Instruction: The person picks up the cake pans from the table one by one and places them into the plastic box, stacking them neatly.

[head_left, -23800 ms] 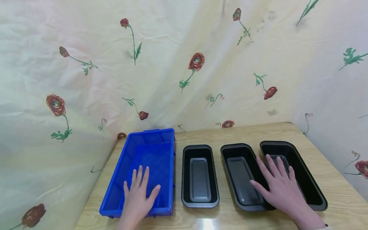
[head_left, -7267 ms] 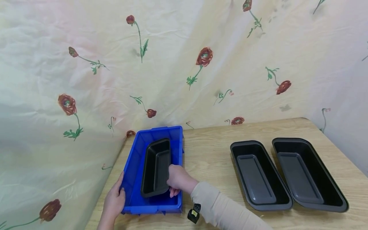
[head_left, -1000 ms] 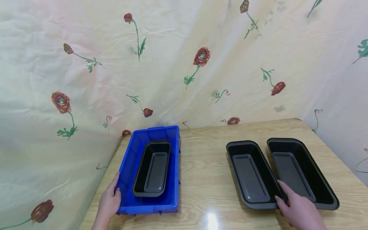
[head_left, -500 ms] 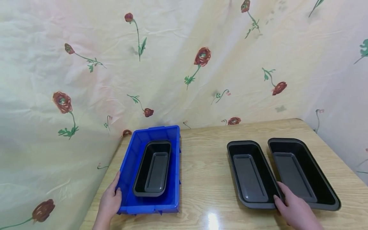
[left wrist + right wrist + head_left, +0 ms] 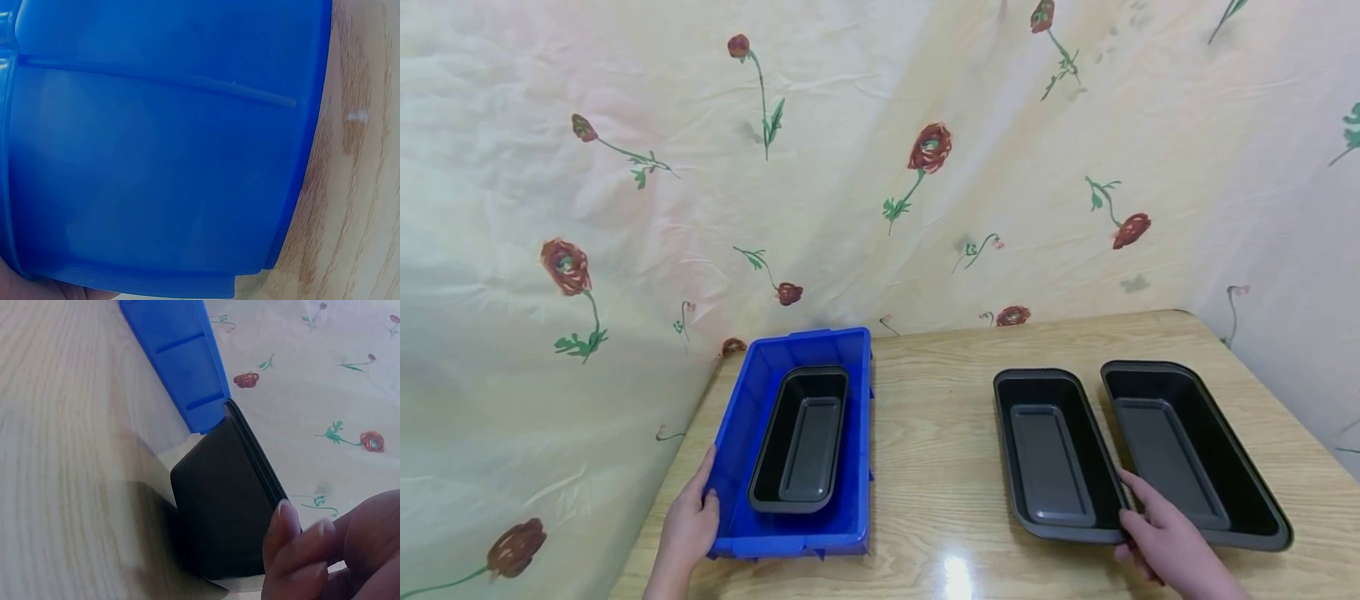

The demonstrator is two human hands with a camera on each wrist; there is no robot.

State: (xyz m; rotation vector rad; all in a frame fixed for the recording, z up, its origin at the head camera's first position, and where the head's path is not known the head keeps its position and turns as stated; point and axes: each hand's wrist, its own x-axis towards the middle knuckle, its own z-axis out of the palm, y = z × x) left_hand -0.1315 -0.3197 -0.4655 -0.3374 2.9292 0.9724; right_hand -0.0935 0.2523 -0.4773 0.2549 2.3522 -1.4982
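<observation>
In the head view my right hand (image 5: pixel 1172 533) grips the near right corner of a dark loaf pan (image 5: pixel 1051 462), its thumb over the rim. The right wrist view shows my fingertips (image 5: pixel 284 519) at that pan's rim and a shadow beside its dark outer wall (image 5: pixel 219 494). My left hand (image 5: pixel 688 525) holds the left rim of a blue plastic bin (image 5: pixel 857 433), thumb towards the inside. Up close, the left wrist view shows the bin's side wall (image 5: pixel 150 169). A second loaf pan (image 5: pixel 811 450) lies within the bin.
Another, wider-looking loaf pan (image 5: pixel 1172 458) stands on the right, close beside the gripped one. Bare wood tabletop (image 5: pixel 932 442) lies between bin and pans. A flower-patterned cloth (image 5: pixel 850 167) hangs behind the table.
Earlier, the pan in the bin stood on the table; my right hand set it inside. Over the last second, the gripped pan's near end has swung slightly left, away from the right-hand pan.
</observation>
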